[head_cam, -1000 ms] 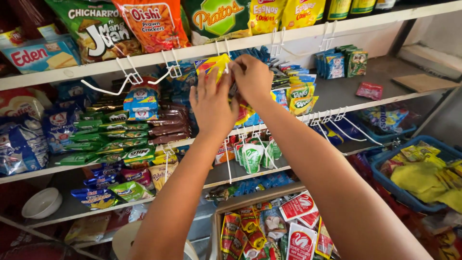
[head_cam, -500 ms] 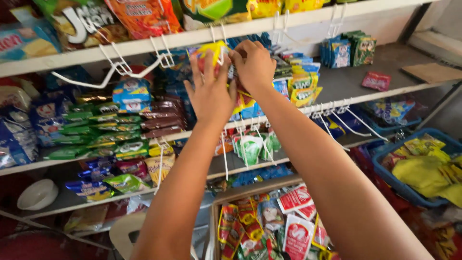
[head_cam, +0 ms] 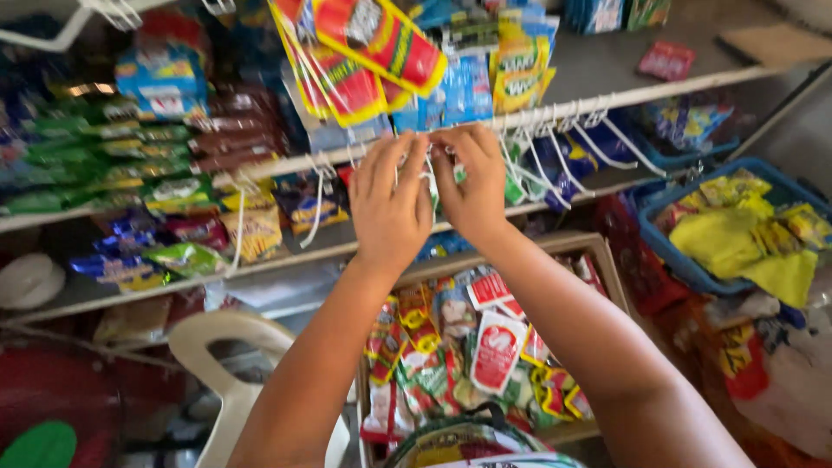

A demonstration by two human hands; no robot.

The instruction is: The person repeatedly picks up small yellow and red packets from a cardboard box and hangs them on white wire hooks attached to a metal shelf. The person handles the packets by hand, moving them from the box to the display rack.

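Note:
Both my hands are raised to the front edge of a grey shelf (head_cam: 260,170), where white wire hooks (head_cam: 322,186) hang. My left hand (head_cam: 390,204) shows its back, fingers spread upward against the hooks; what it touches is hidden. My right hand (head_cam: 472,182) sits beside it, its fingertips pinched on a small green sachet (head_cam: 457,173) that barely shows. The two hands almost touch at the fingertips. Red and yellow sachet strips (head_cam: 373,43) hang just above them.
Below my arms stands a wooden crate (head_cam: 607,269) full of red and white packets. A blue basket (head_cam: 659,208) of yellow packets is at the right, a white plastic chair (head_cam: 234,338) at the lower left. Snack packs (head_cam: 173,195) fill the left shelves.
Both hands came down from the upper shelf's hook to the hooks on the shelf below. The view tilted downward, and the red and yellow strips now hang above the hands.

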